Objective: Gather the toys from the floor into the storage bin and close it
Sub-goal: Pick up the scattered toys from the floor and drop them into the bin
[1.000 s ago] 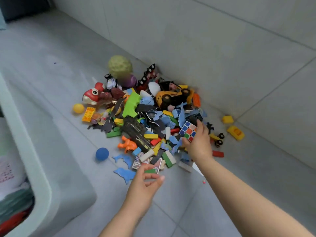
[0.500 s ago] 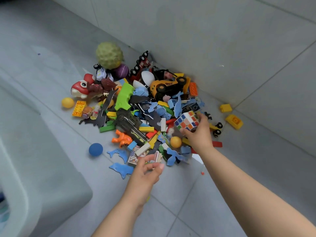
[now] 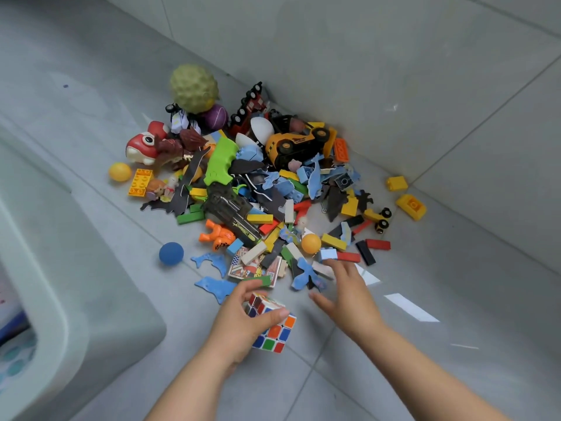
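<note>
Two hands — left hand [image 3: 236,326] round the half-covered cube [image 3: 279,332], right hand [image 3: 349,299] spread — storage bin [image 3: 60,314] cropped.

Near side: bare floor [image 3: 303,390] lies open up to the toy pile [image 3: 258,192].
Left: storage bin [image 3: 91,284] stands close, blue ball [image 3: 171,253] in the gap.
Far side: wall [image 3: 394,71] backs the pile.

Soft, cool, even light fills the scene, moderately bright. The glossy floor [image 3: 455,293] carries pale, hard-edged glare patches at the right, and the toy pile [image 3: 258,192] casts only faint, diffuse shadows. Focus is crisp on the Rubik's cube [image 3: 274,329], while the right hand [image 3: 346,296] smears slightly at its fingertips. Wide-angle distortion bends the grout lines and the storage bin [image 3: 60,314] rim toward the edges.
</note>
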